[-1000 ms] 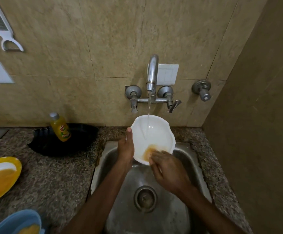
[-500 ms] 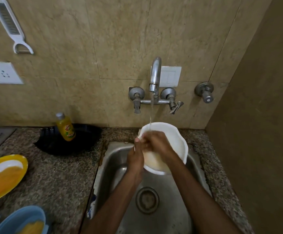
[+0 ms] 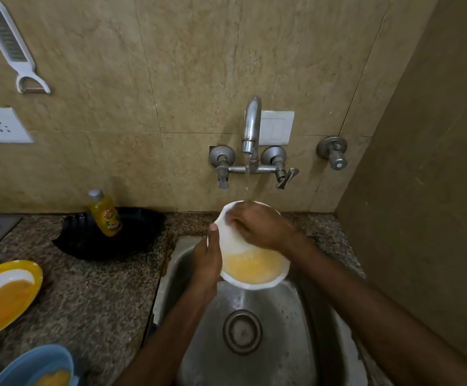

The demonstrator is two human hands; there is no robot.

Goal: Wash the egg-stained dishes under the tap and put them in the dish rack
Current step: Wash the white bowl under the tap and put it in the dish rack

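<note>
At centre frame we find the white bowl [image 3: 250, 263] tilted over the sink [image 3: 296, 330], under the running tap [image 3: 251, 126]. The left hand [image 3: 208, 263] is clamped on its left rim, thumb over the edge. The right hand [image 3: 260, 227] reaches inside the bowl, fingers curled against the inner wall; we cannot tell how far they are spread. Yellow egg water pools in the bowl's lower part. At lower left, on the counter [image 3: 93, 296], a yellow plate [image 3: 6, 296] and a blue bowl [image 3: 37, 366] carry egg residue.
</note>
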